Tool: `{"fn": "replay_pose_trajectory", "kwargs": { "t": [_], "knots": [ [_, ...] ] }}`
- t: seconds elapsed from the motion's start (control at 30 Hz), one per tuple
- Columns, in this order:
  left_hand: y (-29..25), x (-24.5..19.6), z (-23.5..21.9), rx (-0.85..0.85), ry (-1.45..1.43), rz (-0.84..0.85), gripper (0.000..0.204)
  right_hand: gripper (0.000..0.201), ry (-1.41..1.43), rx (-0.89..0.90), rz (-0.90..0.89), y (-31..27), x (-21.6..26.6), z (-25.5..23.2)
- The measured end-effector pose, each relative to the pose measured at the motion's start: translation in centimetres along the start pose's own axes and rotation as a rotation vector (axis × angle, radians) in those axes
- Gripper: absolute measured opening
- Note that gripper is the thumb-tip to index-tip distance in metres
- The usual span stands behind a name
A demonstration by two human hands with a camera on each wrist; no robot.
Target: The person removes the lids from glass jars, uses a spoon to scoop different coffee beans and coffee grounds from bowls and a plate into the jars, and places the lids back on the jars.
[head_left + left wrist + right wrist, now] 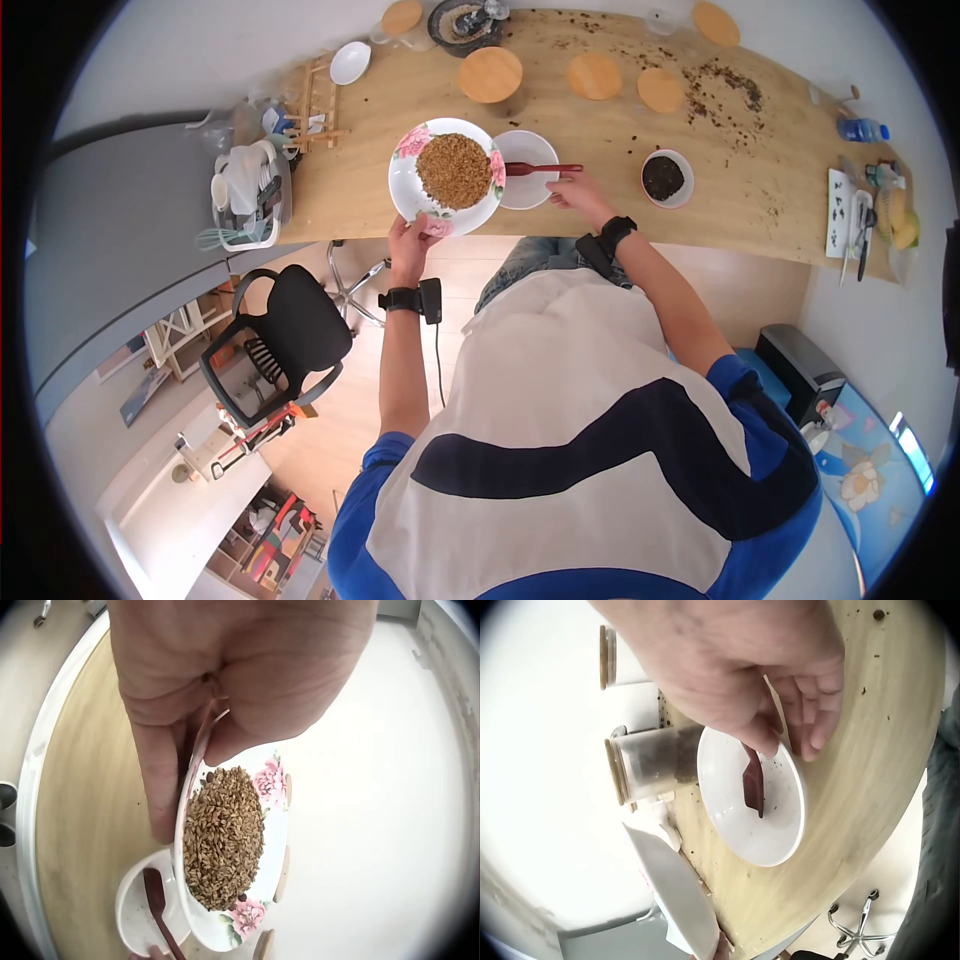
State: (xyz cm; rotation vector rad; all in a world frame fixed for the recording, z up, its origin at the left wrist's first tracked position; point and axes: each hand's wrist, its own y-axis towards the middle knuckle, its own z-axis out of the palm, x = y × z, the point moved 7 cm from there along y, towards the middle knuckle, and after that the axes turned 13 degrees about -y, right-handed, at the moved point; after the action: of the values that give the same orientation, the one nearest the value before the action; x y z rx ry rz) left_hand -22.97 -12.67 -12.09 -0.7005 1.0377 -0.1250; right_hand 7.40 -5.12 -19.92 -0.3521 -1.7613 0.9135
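My left hand [408,248] grips the rim of a white plate [404,185] with pink flowers, thumb on the upper face and fingers beneath. A mound of brown grain [453,170] lies on the plate, which is raised beside a white bowl [530,148]. With thumb inside and fingers outside, my right hand [757,682] pinches the bowl's rim. The bowl appears tilted in the right wrist view. Inside it lies a dark red spatula [754,787], its handle passing over the rim by my right hand. A few dark specks dot the bowl's inner wall.
To the right stands a small bowl [682,196] of dark bits. Jars with wooden lids [490,75] and a mortar [440,30] with its pestle line the back. Dark crumbs [735,90] are strewn across the wooden table [380,110]. A dish rack [285,205] sits far left.
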Motion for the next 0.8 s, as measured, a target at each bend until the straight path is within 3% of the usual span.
{"fn": "replay_pose_trajectory", "kwargs": {
  "t": [0.1,0.2,0.3,0.4,0.47,0.57,0.67,0.8],
  "knots": [
    [-0.6,0.2,1.1,0.005,-0.052,0.006,0.022,0.025,0.021,0.039,-0.007,1.2,0.8,1.7],
    [-1.3,0.3,2.2,0.001,-0.062,0.008,0.023,0.028,-0.088,0.188,-0.034,1.4,2.1,3.6],
    [-1.7,0.4,3.0,-0.002,-0.064,0.011,0.023,0.030,0.010,0.253,-0.030,0.7,3.4,3.9],
    [-1.5,0.7,4.0,0.022,-0.079,0.009,0.022,0.028,0.117,0.164,-0.071,2.3,3.3,3.2],
    [-1.7,1.1,4.6,0.040,-0.080,-0.002,0.023,0.022,0.175,0.056,-0.270,2.4,4.5,2.4],
    [-1.6,1.8,6.1,0.112,-0.073,-0.023,0.025,0.019,0.277,0.037,-0.160,2.2,4.3,2.3],
    [-1.6,2.3,7.2,0.135,-0.046,-0.034,0.025,0.019,0.281,0.063,-0.213,1.8,4.5,0.9],
    [-1.6,3.5,8.9,0.176,-0.036,-0.059,0.025,0.018,0.269,-0.236,-0.412,-2.1,6.3,-5.1]
  ]
}}
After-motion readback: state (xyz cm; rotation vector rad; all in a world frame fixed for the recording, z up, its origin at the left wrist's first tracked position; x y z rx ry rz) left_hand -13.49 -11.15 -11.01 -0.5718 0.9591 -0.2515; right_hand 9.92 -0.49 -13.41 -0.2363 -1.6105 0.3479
